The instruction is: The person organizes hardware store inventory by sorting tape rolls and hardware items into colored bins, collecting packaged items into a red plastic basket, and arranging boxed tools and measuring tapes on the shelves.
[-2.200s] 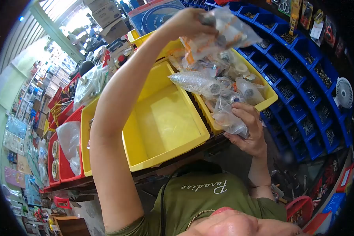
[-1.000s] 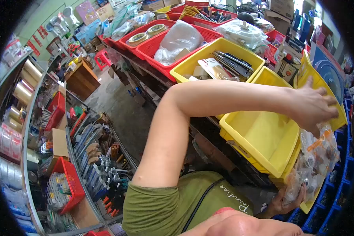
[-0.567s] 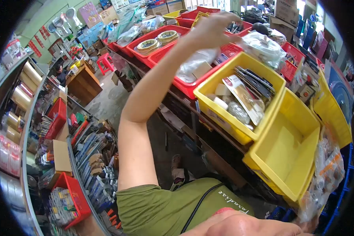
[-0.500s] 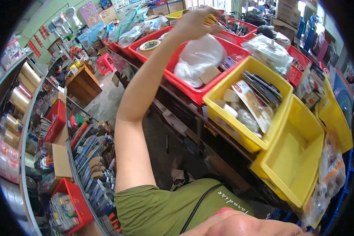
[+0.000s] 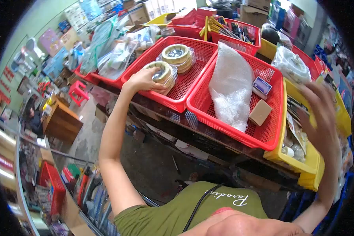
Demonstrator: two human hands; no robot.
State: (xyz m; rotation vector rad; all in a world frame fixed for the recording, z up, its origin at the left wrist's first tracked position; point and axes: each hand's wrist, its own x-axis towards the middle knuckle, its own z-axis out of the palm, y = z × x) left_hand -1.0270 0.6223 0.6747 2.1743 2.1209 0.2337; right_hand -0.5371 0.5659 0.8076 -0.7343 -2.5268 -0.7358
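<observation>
My left hand [image 5: 146, 80] rests on the nearer stack of cream-coloured, tape-like rolls [image 5: 167, 78] in clear wrap, its thumb and fingers spread around the stack's edge. A second wrapped stack of rolls [image 5: 177, 55] sits behind it in the same red basket [image 5: 198, 72]. Over the yellow bin [image 5: 312, 169] at the right, my right hand [image 5: 318, 114] is raised, slightly blurred, with fingers apart and nothing visible in it. Between the hands, another red basket [image 5: 234, 139] holds bubble wrap [image 5: 232, 88], a small brown box [image 5: 260, 112] and a blue-and-white box [image 5: 262, 85].
Yellow-handled tools [image 5: 214, 28] stand in a basket at the back. Plastic-bagged goods [image 5: 118, 59] fill baskets at the left. A red stool [image 5: 78, 93] and a wooden desk [image 5: 61, 120] stand on the floor beyond the aisle. Stocked shelving runs along the lower left.
The view has turned left. My left hand has come from above the back baskets down onto the nearer stack of rolls. My right hand has entered at the right.
</observation>
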